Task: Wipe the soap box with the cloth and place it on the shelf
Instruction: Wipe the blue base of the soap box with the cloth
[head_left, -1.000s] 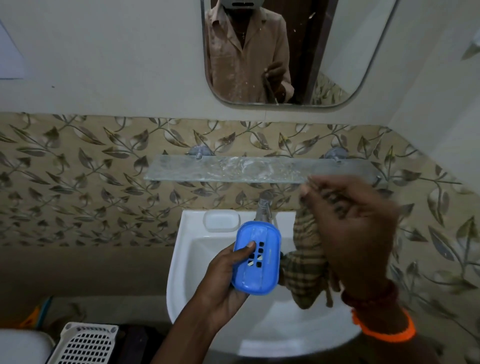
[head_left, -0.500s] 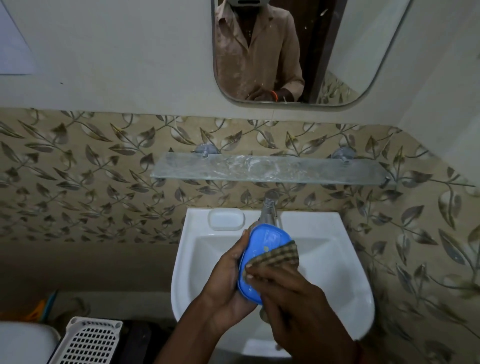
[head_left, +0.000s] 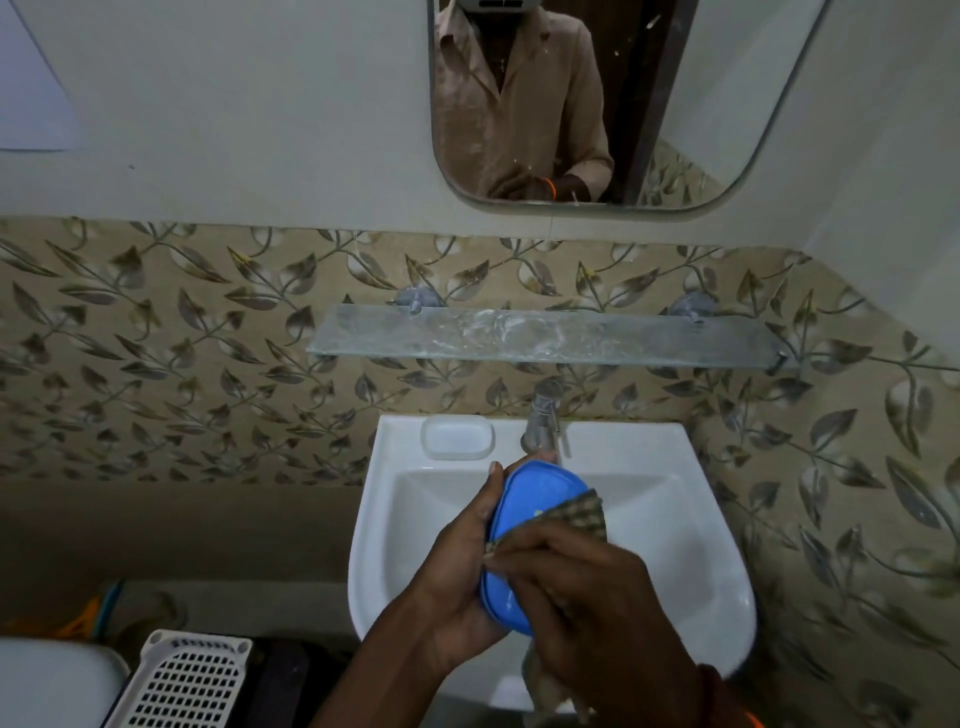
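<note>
Over the white sink basin (head_left: 691, 587) I hold a blue soap box (head_left: 535, 493), tilted on its edge. My left hand (head_left: 462, 577) grips its left side from below. My right hand (head_left: 587, 603) presses a checked brown cloth (head_left: 576, 514) flat against the box's face, and the cloth's tail hangs down below that hand. The lower part of the box is hidden behind my right hand. On the leaf-patterned wall above the sink is a bare frosted glass shelf (head_left: 550, 338).
A steel tap (head_left: 543, 415) stands just behind the soap box, with a moulded soap recess (head_left: 457, 437) to its left. A mirror (head_left: 613, 98) hangs above the shelf. A white perforated basket (head_left: 189, 680) and a toilet tank lid (head_left: 52, 686) sit low on the left.
One second ago my right hand held the cloth up beside the box. It then came down and laid the cloth on the box's face, where it stays pressed now.
</note>
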